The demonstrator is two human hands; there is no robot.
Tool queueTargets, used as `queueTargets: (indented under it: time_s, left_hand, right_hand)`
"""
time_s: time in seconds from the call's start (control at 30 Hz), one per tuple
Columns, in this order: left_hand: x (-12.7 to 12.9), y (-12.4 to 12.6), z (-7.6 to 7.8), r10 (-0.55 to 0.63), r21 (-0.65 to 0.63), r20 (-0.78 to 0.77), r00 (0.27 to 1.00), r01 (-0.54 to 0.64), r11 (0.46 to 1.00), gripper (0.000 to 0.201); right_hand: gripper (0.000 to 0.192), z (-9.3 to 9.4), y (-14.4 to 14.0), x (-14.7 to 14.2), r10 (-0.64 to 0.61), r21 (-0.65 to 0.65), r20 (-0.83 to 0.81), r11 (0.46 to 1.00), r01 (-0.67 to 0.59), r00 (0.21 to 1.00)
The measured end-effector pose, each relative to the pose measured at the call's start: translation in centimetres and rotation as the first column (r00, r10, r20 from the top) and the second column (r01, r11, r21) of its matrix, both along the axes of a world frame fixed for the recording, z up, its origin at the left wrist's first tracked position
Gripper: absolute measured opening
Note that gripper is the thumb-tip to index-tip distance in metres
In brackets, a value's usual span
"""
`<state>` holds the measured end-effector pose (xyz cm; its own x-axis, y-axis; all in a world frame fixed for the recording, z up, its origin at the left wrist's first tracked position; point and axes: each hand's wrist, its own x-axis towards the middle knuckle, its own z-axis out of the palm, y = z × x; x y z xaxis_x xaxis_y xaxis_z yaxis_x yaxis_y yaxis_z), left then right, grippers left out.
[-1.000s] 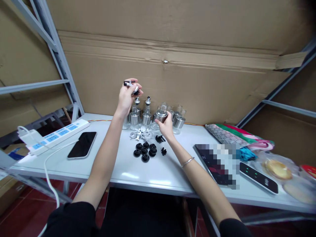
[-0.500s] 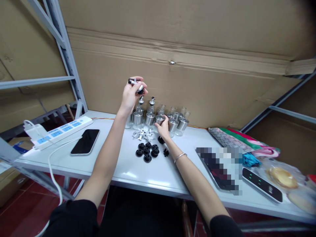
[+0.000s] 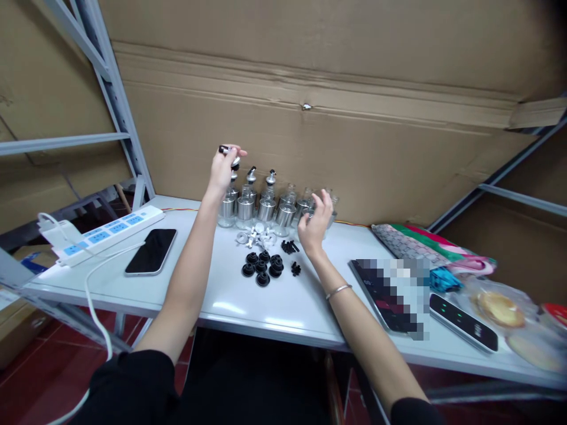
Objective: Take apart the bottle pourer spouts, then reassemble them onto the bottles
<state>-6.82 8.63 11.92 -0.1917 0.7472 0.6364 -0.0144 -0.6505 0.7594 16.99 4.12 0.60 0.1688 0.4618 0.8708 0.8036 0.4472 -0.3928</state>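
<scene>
The left hand [image 3: 220, 170] pinches a spout cap [image 3: 229, 154] above the leftmost bottle [image 3: 227, 208], its right-hand neighbours already capped, while the right hand [image 3: 314, 223], fingers spread, hovers at the uncapped bottles [image 3: 305, 209].

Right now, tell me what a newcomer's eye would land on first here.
First the row of small glass bottles with metal collars, standing at the back of the white table. The left hand holds a pourer cap above the leftmost bottle; the right hand hovers open beside the row. Black stoppers cluster just in front.
</scene>
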Motion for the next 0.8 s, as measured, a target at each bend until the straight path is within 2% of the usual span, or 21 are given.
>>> queueTargets:
  time_s: [0.07, 0.1, 0.17, 0.23, 0.33, 0.4, 0.43, 0.67, 0.8]
  left_hand:
    - [-1.2, 1.2, -1.1, 0.094, -0.089, 0.036, 0.995, -0.090, 0.992, 0.013]
    - [-1.9, 1.6, -1.8, 0.123, -0.155, 0.044, 0.991, -0.115, 0.981, 0.011]
    - [-3.1, 2.0, -3.0, 0.134, -0.319, 0.043, 0.990, -0.114, 0.941, 0.013]
    - [-4.1, 2.1, -4.0, 0.085, -0.459, 0.083, 0.993, -0.037, 0.887, 0.016]
    - [-5.3, 1.7, -4.7, -0.119, -0.599, 0.177, 0.977, 0.202, 0.774, 0.018]
    - [-5.8, 1.5, -4.6, -0.214, -0.624, 0.194, 0.957, 0.289, 0.726, 0.016]
    - [-6.0, 1.4, -4.5, -0.238, -0.627, 0.188, 0.953, 0.303, 0.718, 0.015]
    - [-6.1, 0.9, -4.1, -0.322, -0.650, 0.127, 0.938, 0.324, 0.687, 0.009]
    - [-6.5, 0.7, -4.1, -0.372, -0.651, 0.091, 0.924, 0.338, 0.680, 0.009]
  right_hand:
    - [0.057, -0.4, 0.1, 1.4, -0.144, -0.066, -0.114, 0.988, 0.137, 0.983]
    - [0.057, -0.8, 0.3, 2.1, -0.167, -0.125, -0.155, 0.981, 0.149, 0.974]
    - [0.054, -1.6, 0.9, 3.2, -0.124, -0.257, -0.202, 0.964, 0.070, 0.972]
    - [0.048, -2.3, 1.4, 3.9, -0.098, -0.352, -0.211, 0.936, 0.018, 0.973]
    - [0.045, -2.7, 1.9, 4.0, -0.088, -0.413, -0.209, 0.911, -0.006, 0.974]
    - [0.046, -2.8, 2.2, 3.9, -0.084, -0.417, -0.206, 0.909, -0.010, 0.975]
    - [0.046, -2.8, 2.3, 3.9, -0.085, -0.423, -0.208, 0.906, -0.012, 0.974]
    - [0.038, -4.0, 3.2, 4.0, -0.082, -0.489, -0.221, 0.871, -0.038, 0.972]
    - [0.027, -3.7, 2.7, 4.2, -0.086, -0.487, -0.233, 0.873, -0.040, 0.969]
